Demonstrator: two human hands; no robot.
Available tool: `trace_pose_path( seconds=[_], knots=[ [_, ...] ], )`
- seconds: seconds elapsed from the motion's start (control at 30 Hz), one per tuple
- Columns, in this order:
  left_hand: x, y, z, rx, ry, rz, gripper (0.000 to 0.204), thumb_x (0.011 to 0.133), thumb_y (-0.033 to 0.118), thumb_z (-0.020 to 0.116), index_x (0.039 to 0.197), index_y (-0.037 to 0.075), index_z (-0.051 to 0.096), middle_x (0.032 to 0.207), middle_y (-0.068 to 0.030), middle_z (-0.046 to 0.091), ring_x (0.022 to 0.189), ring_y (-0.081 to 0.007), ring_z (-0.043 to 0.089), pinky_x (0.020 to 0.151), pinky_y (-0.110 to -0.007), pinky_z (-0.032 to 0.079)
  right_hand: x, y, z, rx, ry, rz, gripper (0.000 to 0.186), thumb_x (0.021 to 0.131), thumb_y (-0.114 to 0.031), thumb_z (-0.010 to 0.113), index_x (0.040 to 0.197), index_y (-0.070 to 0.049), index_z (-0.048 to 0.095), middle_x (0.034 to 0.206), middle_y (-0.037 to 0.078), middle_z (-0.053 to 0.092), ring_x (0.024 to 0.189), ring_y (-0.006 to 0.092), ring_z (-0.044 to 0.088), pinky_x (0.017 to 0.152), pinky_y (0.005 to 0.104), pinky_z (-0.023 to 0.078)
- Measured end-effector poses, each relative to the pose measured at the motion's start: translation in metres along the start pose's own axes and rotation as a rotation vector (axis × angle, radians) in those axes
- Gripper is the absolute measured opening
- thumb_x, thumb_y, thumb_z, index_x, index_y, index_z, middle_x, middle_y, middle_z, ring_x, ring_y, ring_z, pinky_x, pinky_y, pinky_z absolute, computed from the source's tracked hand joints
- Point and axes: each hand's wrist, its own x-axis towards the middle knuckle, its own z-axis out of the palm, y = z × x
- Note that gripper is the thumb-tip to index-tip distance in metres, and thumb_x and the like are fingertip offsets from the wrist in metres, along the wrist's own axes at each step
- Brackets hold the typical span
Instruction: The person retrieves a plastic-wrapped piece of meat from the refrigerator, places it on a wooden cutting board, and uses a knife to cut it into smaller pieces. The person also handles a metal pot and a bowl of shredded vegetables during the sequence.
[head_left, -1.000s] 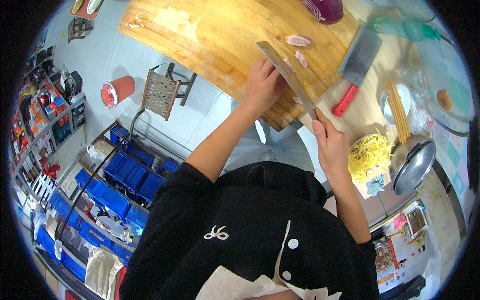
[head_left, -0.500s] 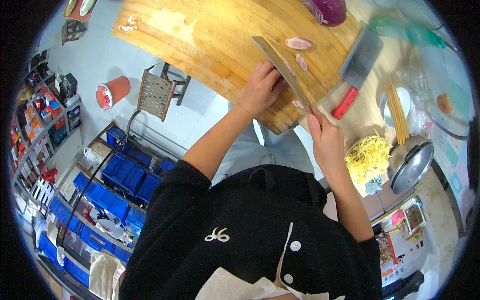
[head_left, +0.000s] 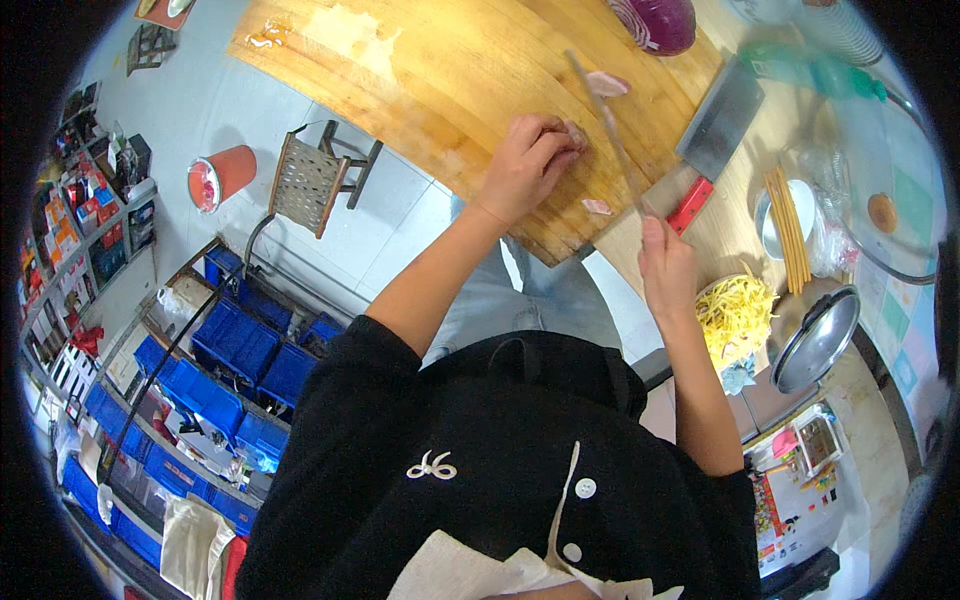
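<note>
My right hand grips the handle of a knife, whose blade is seen nearly edge-on and slants up to the left over the wooden cutting board. Left of the blade, my left hand is closed, fingers curled, on a small piece of pink meat that shows at the fingertips. A pale pink meat slice lies beyond, partly behind the blade. Another small slice lies near the board's front edge. The blade is apart from my left fingers.
A cleaver with a red handle lies at the right. Beyond stands a purple onion half. Right of my forearm are a bowl of yellow shreds, a pot lid, and chopsticks across a white bowl. A woven stool stands left.
The knife has moved right, away from my left fingers, and turned more edge-on. My left hand has shifted slightly, and the meat at its fingertips now shows.
</note>
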Motion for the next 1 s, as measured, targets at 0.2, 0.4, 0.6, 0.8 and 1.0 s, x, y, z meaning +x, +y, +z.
trace_pose_path(
  seconds=[0.2,0.4,0.6,0.8,1.0],
  knots=[
    [-0.002,0.0,-0.004,0.082,-0.008,0.009,0.028,0.065,-0.001,0.067,0.091,0.003,0.058,0.095,-0.013,0.054,0.087,-0.0317,0.052,0.073,-0.038,0.045,-0.028,-0.003,-0.009,-0.164,-0.006,-0.268,0.044,0.09,-0.038,0.047,0.112,-0.001,0.058,0.081,0.023,0.062,0.073,0.0358,0.062,0.065,0.0379,0.048],
    [-0.004,-0.004,-0.003,0.071,-0.05,-0.007,0.04,0.063,-0.005,0.064,0.101,0.006,0.062,0.1,-0.012,0.056,0.094,-0.0322,0.053,0.079,-0.038,0.046,-0.041,-0.012,-0.017,-0.209,-0.047,-0.157,0.044,0.09,-0.037,0.048,0.113,-0.001,0.057,0.082,0.022,0.063,0.072,0.0369,0.062,0.063,0.0395,0.049],
    [-0.002,-0.006,-0.004,0.014,-0.084,-0.046,0.04,0.062,-0.004,0.065,0.101,0.005,0.061,0.103,-0.013,0.056,0.096,-0.0334,0.053,0.082,-0.039,0.045,-0.033,-0.019,-0.015,-0.196,-0.026,-0.204,0.044,0.089,-0.037,0.05,0.114,-0.001,0.057,0.079,0.021,0.063,0.069,0.036,0.062,0.06,0.0395,0.049],
    [0.001,-0.008,-0.005,0.002,-0.066,0.003,0.036,0.061,-0.001,0.068,0.094,0.0,0.056,0.101,-0.0161,0.052,0.091,-0.035,0.052,0.078,-0.039,0.045,0.023,-0.032,0.021,-0.186,0.0,-0.306,0.043,0.088,-0.037,0.051,0.111,-0.001,0.058,0.077,0.021,0.063,0.068,0.0366,0.062,0.06,0.0413,0.049],
    [0.0,-0.005,-0.005,-0.01,-0.046,-0.006,0.039,0.059,-0.002,0.068,0.097,0.0,0.056,0.099,-0.0167,0.052,0.088,-0.0354,0.051,0.076,-0.039,0.045,0.025,-0.016,0.031,-0.134,0.016,-0.359,0.04,0.091,-0.032,0.047,0.115,-0.002,0.056,0.08,0.023,0.061,0.068,0.035,0.062,0.06,0.0367,0.047]
  ],
)
